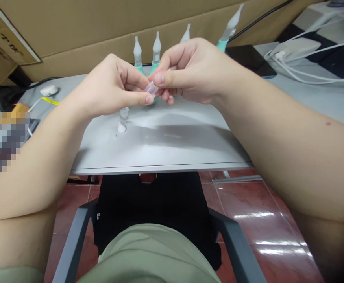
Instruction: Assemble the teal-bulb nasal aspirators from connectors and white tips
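Both hands meet over the grey table. My left hand pinches a small clear plastic piece between thumb and fingers. From the right, my right hand grips the upper end of the same piece, its fingertips hiding part of it. Behind the hands stand teal-based bulbs with clear, pointed tips: one at the left, another beside it, one partly hidden by my right hand, and one leaning at the right. Small clear parts lie below my left hand.
A cardboard wall rises behind the table. At the right are a black phone-like slab, white cables and a white box. A white earbud-case-like object lies at the left. Chair armrests flank my lap.
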`<act>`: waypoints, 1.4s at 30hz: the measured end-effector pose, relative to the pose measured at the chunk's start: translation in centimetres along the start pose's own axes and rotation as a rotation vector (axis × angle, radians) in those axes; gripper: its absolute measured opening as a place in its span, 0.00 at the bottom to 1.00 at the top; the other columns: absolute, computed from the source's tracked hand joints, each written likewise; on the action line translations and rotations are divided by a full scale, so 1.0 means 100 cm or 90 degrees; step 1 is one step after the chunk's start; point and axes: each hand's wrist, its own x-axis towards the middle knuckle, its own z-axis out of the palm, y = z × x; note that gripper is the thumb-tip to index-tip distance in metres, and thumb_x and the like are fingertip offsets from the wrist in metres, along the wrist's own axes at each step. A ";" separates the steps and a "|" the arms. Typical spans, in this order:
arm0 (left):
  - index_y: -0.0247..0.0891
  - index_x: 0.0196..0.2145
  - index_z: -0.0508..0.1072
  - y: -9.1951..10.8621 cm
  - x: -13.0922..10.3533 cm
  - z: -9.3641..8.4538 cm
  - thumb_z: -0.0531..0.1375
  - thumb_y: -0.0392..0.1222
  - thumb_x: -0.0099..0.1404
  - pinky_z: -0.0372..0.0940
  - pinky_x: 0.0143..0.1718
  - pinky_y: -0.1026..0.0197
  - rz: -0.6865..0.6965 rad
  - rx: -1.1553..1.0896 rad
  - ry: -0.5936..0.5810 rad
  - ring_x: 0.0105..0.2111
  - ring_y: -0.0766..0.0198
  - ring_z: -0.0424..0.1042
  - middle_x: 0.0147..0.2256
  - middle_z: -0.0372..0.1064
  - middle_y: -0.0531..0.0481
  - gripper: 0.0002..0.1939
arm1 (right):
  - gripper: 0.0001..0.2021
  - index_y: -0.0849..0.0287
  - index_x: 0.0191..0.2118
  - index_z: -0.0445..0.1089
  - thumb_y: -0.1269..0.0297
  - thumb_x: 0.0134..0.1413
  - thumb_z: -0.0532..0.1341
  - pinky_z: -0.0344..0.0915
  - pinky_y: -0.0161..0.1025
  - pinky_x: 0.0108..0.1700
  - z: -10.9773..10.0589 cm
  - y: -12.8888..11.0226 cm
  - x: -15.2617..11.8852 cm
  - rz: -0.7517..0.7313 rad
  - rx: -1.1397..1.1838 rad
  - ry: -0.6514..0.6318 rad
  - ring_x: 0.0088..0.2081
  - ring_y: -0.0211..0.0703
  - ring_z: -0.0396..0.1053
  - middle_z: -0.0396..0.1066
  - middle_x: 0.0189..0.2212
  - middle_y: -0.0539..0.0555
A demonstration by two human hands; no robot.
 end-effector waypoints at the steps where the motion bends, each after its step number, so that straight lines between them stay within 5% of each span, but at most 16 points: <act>1: 0.48 0.42 0.98 -0.001 0.001 0.001 0.82 0.46 0.68 0.84 0.53 0.43 -0.001 -0.027 -0.001 0.44 0.45 0.94 0.44 0.96 0.47 0.06 | 0.21 0.58 0.32 0.86 0.82 0.82 0.74 0.80 0.29 0.27 0.000 -0.001 -0.001 0.000 0.007 0.001 0.25 0.35 0.79 0.87 0.30 0.53; 10: 0.44 0.43 0.89 -0.023 0.012 0.010 0.86 0.46 0.61 0.73 0.42 0.50 0.083 -0.097 -0.037 0.39 0.56 0.82 0.41 0.90 0.45 0.17 | 0.21 0.59 0.32 0.81 0.78 0.83 0.75 0.73 0.27 0.23 0.005 -0.006 -0.004 -0.023 -0.005 0.067 0.24 0.33 0.77 0.82 0.27 0.49; 17: 0.43 0.46 0.94 -0.021 0.009 0.009 0.83 0.47 0.64 0.75 0.43 0.50 0.104 -0.021 -0.012 0.38 0.58 0.81 0.42 0.91 0.49 0.14 | 0.12 0.50 0.35 0.85 0.63 0.63 0.87 0.73 0.30 0.25 -0.007 0.003 0.002 -0.052 -0.079 0.048 0.27 0.36 0.78 0.83 0.28 0.48; 28: 0.46 0.44 0.96 -0.022 0.013 0.013 0.82 0.49 0.62 0.78 0.45 0.47 0.082 0.128 -0.004 0.35 0.51 0.83 0.34 0.87 0.48 0.13 | 0.16 0.54 0.33 0.84 0.74 0.76 0.78 0.69 0.29 0.22 0.003 -0.007 -0.004 -0.095 -0.069 0.119 0.22 0.32 0.72 0.80 0.27 0.48; 35: 0.49 0.42 0.97 -0.009 0.017 0.020 0.80 0.50 0.63 0.76 0.47 0.44 0.066 0.239 -0.007 0.35 0.50 0.82 0.34 0.88 0.49 0.10 | 0.09 0.49 0.35 0.86 0.66 0.69 0.80 0.71 0.28 0.25 -0.004 -0.002 -0.001 -0.113 -0.102 0.070 0.24 0.29 0.75 0.82 0.28 0.45; 42: 0.45 0.56 0.98 0.001 0.018 0.027 0.77 0.49 0.72 0.78 0.54 0.42 0.000 0.407 -0.069 0.40 0.46 0.84 0.44 0.93 0.43 0.18 | 0.06 0.49 0.34 0.86 0.63 0.62 0.80 0.72 0.28 0.25 -0.009 0.003 0.004 -0.141 -0.113 0.034 0.24 0.28 0.75 0.81 0.25 0.41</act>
